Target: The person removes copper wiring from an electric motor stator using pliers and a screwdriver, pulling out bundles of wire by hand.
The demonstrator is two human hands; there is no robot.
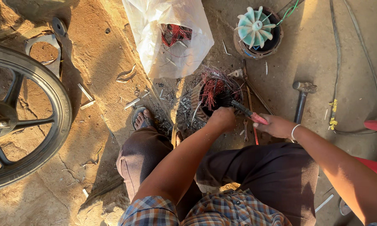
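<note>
A round motor stator [215,97] stuffed with red copper wire stands on the dirt floor in front of my knees. My left hand [223,119] rests in a fist on its near rim, gripping the rim or the wires; which one is hidden. My right hand [276,126] holds red-handled pliers [249,113] whose dark jaws point into the stator's opening.
A hammer [302,100] lies to the right. A motor housing with a pale green fan [257,31] sits at the back. A clear plastic bag [171,37] holds red wire scraps. A motorcycle wheel [23,121] stands at the left. A cable [337,62] runs along the right.
</note>
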